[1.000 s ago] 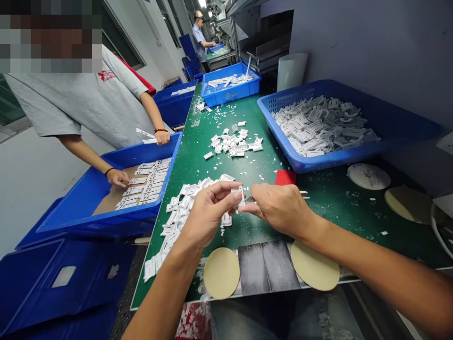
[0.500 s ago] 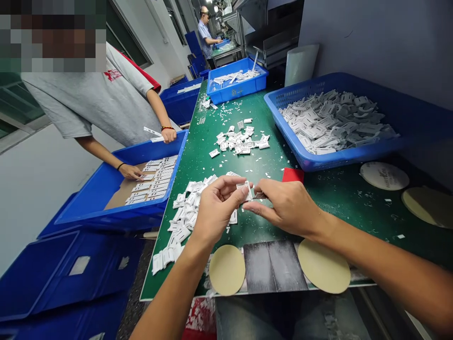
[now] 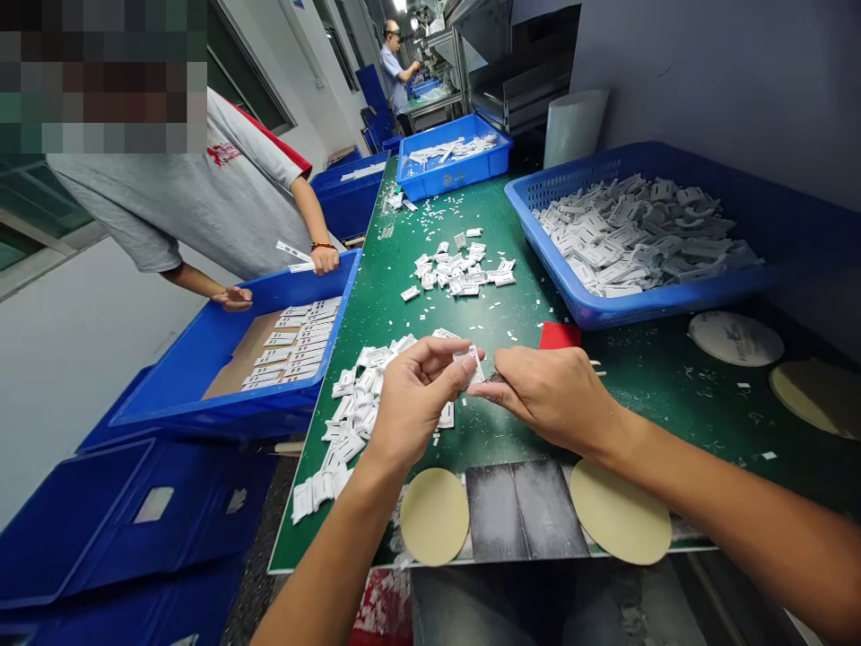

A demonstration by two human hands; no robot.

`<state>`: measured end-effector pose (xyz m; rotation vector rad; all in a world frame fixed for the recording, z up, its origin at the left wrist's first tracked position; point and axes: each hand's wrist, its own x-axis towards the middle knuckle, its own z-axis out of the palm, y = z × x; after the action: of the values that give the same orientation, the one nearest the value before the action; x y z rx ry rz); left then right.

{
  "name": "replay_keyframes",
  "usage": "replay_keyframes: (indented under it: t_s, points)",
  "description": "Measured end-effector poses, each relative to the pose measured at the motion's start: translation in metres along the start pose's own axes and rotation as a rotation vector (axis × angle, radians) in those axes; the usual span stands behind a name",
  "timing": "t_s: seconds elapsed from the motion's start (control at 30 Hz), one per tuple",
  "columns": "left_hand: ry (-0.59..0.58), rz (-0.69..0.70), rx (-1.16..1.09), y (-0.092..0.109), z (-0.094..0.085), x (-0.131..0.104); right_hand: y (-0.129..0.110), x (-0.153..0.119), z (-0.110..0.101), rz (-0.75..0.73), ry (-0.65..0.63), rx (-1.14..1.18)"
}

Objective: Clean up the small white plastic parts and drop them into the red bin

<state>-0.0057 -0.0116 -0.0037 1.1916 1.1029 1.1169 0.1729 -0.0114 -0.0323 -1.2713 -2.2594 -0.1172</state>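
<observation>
The left hand (image 3: pixel 422 395) partly hides a white piece (image 3: pixel 476 361); the right hand (image 3: pixel 552 393) covers most of a tool (image 3: pixel 496 378), its kind unclear.

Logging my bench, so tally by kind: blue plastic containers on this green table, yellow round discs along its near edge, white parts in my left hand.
Blue plastic containers: 2
Yellow round discs: 2
White plastic part in left hand: 1
Total: 5

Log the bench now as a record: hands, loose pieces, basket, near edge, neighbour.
Left hand: pinches a small white plastic part
Right hand: grips a thin metallic tool, mostly hidden
Loose pieces: white plastic, piled left of and beyond the hands on the green tabletop
Basket: blue perforated plastic, heaped with white parts
Near edge: two round pale-yellow discs flanking dark panels
Neighbour: grey-shirted person at a blue plastic bin
</observation>
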Motion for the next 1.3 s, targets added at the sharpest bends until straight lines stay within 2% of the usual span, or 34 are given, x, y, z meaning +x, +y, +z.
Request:
replay_keyframes:
  t_s: [0.23,0.4,0.5,0.6,0.7,0.8,0.93,1.1,1.3]
  points:
    - [0.008,0.009,-0.038,-0.002,0.0,0.0,-0.001,-0.004,-0.001,-0.112,0.125,-0.04]
    - [0.079,0.09,0.044,-0.002,-0.002,0.002,0.0,-0.003,0.002,-0.11,0.149,0.157]
    - [-0.002,0.101,0.01,-0.001,-0.002,0.001,-0.002,-0.001,0.0,-0.05,0.103,0.339]
    - [-0.121,0.073,-0.129,0.001,-0.002,0.0,-0.005,0.001,-0.006,0.038,0.034,0.492]
    - [-0.163,0.046,-0.234,0.002,-0.003,0.001,-0.008,0.002,-0.013,0.102,0.004,0.548]
    - [-0.142,0.01,-0.285,0.001,-0.004,0.002,-0.008,0.002,-0.013,0.101,0.057,0.467]
    - [-0.121,-0.039,-0.285,0.001,-0.004,0.002,-0.005,-0.001,-0.005,-0.003,0.075,0.308]
    - [-0.132,-0.059,-0.203,0.001,-0.002,0.002,-0.002,-0.003,0.003,-0.066,0.08,0.105]
    - [-0.14,-0.058,-0.12,-0.001,-0.002,0.002,-0.002,-0.003,0.001,-0.122,0.134,-0.035]
